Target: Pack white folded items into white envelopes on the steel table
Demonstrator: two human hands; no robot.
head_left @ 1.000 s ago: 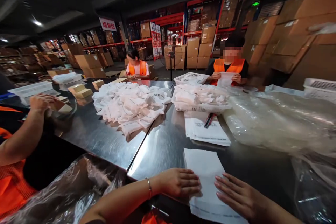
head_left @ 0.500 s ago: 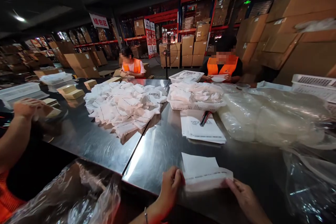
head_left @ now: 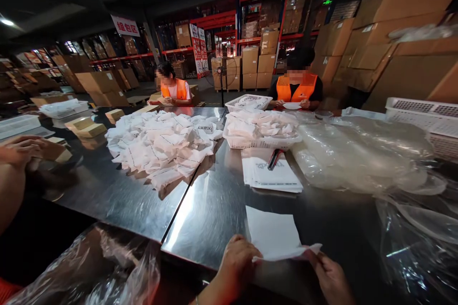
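Low in the middle, a white paper-like bag (head_left: 275, 231) is held between my two hands at the front of the metal table. My left hand (head_left: 240, 258) is closed on its lower left corner. On the right side, my right hand (head_left: 327, 269) pinches the lower right corner between thumb and fingers. The bag's near edge is lifted and folded toward me, while its flat far part points away. Beyond it lies a stack of flat white printed bags (head_left: 270, 171), with a red and black cutter-like tool (head_left: 276, 159) on top.
A heap of folded white packets (head_left: 161, 147) covers the left middle. A white basket (head_left: 263, 142) holds more packets. Clear plastic packs (head_left: 350, 152) fill the right. Two people in orange vests sit opposite. Another person's hands (head_left: 17, 150) hold a small carton at left. A plastic-lined container (head_left: 103, 267) stands front left.
The bag's near edge has tipped, so its printed strip no longer shows. My left hand has turned over the corner. The view has shifted slightly right.
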